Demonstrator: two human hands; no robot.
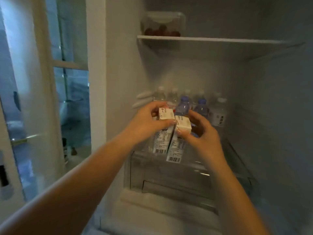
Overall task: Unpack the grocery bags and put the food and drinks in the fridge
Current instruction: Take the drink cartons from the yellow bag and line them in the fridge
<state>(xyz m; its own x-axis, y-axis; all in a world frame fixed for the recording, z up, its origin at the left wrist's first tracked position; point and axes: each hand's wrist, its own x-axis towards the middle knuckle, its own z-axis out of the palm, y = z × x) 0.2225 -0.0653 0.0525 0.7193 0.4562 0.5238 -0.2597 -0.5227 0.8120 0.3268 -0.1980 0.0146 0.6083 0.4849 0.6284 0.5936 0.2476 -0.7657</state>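
Note:
Both my arms reach into the open fridge [264, 102]. My left hand [145, 122] grips the top of one white drink carton [161, 141]. My right hand [201, 131] grips the top of a second white carton [177, 148] right beside it. The two cartons stand upright, side by side and touching, over the front of the middle shelf, barcodes facing me. Behind them stand several water bottles [183, 106], some clear with white caps, two bluish with blue caps.
On the upper shelf [220, 39] sits a clear lidded box [162, 24] holding red fruit. Below the cartons is a clear drawer [169, 180]. A glass-paned door [55, 82] stands to the left of the fridge. The shelf's right part is bare.

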